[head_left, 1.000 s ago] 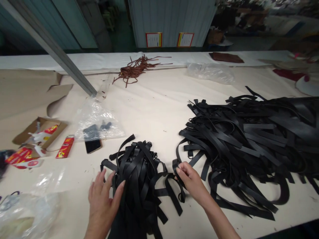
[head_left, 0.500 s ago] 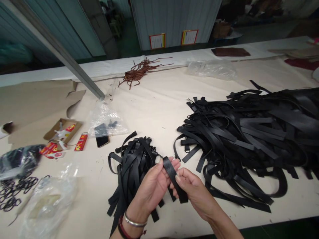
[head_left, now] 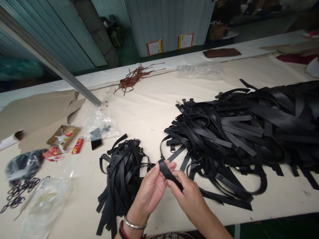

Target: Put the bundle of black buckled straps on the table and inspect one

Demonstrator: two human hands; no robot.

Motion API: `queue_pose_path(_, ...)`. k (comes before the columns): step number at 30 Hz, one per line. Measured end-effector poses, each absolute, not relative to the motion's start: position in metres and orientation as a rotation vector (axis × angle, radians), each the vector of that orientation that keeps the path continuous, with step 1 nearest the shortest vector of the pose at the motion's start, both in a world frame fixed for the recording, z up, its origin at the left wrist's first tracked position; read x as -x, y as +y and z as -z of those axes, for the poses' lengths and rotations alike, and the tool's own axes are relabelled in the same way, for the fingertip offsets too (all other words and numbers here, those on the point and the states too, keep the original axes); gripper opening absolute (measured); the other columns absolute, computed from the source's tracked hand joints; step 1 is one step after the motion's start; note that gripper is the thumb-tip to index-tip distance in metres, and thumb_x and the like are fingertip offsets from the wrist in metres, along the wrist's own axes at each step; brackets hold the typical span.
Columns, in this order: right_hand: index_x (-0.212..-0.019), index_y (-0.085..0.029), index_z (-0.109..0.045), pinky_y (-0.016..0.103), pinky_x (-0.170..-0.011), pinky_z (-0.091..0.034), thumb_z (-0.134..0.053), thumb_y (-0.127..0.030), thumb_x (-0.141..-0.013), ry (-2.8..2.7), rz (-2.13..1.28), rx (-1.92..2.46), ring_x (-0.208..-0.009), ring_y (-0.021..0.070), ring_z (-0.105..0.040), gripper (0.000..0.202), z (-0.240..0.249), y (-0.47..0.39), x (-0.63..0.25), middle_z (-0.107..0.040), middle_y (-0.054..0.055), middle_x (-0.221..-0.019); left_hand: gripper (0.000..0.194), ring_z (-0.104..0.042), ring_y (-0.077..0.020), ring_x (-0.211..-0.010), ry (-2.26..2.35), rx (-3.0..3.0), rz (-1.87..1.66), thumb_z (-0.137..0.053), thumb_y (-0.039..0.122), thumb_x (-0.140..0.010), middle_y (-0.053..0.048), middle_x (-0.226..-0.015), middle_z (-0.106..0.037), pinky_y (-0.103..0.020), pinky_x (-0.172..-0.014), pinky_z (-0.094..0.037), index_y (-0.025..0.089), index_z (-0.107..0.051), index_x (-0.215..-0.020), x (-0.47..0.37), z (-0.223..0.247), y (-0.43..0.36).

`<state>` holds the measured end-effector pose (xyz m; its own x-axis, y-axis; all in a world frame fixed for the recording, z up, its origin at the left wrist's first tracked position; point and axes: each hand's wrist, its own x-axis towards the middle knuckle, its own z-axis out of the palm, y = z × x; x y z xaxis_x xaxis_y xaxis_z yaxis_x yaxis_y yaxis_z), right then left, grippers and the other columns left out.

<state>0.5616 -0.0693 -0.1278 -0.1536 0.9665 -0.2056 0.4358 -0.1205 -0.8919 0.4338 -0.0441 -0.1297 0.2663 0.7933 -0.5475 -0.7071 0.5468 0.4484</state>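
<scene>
My left hand [head_left: 149,189] and my right hand [head_left: 185,196] both grip one black strap [head_left: 167,172], held between them just above the table near its front edge. The strap's end sticks up past my left fingertips. Directly left of my hands lies a small pile of black straps [head_left: 122,172]. A much larger heap of black straps [head_left: 239,132] spreads across the table to the right. A bracelet sits on my left wrist.
A phone [head_left: 96,143] under a clear plastic bag [head_left: 99,124], an open cardboard box [head_left: 63,134] and red packets lie at the left. Black rings [head_left: 17,192] sit at the far left. Brown cords [head_left: 132,78] and a slanted metal bar [head_left: 54,66] lie farther back.
My left hand left the small pile and joined my right hand on one strap, lifted off the table. The camera view has shifted a little to the right.
</scene>
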Motion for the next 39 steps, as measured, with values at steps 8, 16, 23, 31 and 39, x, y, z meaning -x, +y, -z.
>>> queue_pose_path(8, -0.113, -0.018, -0.049, 0.041, -0.075, -0.053, -0.044, -0.027, -0.088, -1.846, -0.985, 1.504, -0.094, 0.0296, -0.064, 0.028, 0.136, -0.080, -0.587, -0.065, 0.015, -0.108, 0.027, -0.059, -0.0257, -0.102, 1.180, -0.308, -1.108, -0.063, 0.036, -0.077, -0.012, -0.091, -0.072, -0.037, -0.095, -0.039, 0.013, -0.067, -0.092, -0.475, 0.114, -0.066)
queue_pose_path(16, -0.127, -0.014, -0.046, 0.040, -0.089, -0.050, -0.037, -0.017, -0.090, -1.804, -0.899, 1.369, -0.106, 0.0258, -0.060, 0.039, 0.139, -0.093, -0.585, -0.059, 0.015, -0.120, 0.022, -0.061, -0.0235, -0.094, 1.263, -0.383, -1.123, -0.061, 0.034, -0.078, -0.009, -0.087, -0.071, -0.033, -0.091, -0.040, 0.014, -0.067, -0.085, -0.488, 0.117, -0.080)
queue_pose_path(23, -0.099, -0.018, -0.057, 0.031, -0.059, -0.053, -0.048, -0.039, -0.085, -1.171, -1.479, 1.434, -0.063, 0.0183, -0.063, 0.027, 0.134, -0.102, -0.557, -0.066, 0.007, -0.081, 0.026, -0.063, -0.0202, -0.075, 1.200, -0.327, -1.039, -0.064, 0.036, -0.077, -0.010, -0.083, -0.071, -0.029, -0.069, -0.046, 0.012, -0.065, -0.085, -0.463, 0.115, -0.080)
queue_pose_path(31, -0.072, -0.018, -0.052, 0.024, -0.053, -0.044, -0.049, -0.055, -0.082, -1.000, -1.773, 1.413, -0.055, 0.0131, -0.053, 0.039, 0.124, -0.102, -0.528, -0.054, -0.002, -0.060, 0.039, -0.044, -0.0098, -0.043, 0.761, -0.090, -0.868, -0.050, 0.045, -0.083, -0.010, -0.085, -0.064, -0.026, -0.039, -0.041, 0.012, -0.062, -0.099, -0.410, 0.117, -0.082)
queue_pose_path(39, -0.096, -0.019, -0.058, 0.030, -0.074, -0.045, -0.046, -0.046, -0.086, -0.926, -1.879, 1.346, -0.077, 0.0179, -0.058, 0.030, 0.130, -0.102, -0.483, -0.062, 0.003, -0.081, 0.030, -0.034, -0.0033, -0.046, 0.873, -0.191, -0.937, -0.068, 0.025, -0.074, -0.003, -0.075, -0.061, -0.018, -0.044, -0.028, 0.014, -0.066, -0.101, -0.367, 0.130, -0.094)
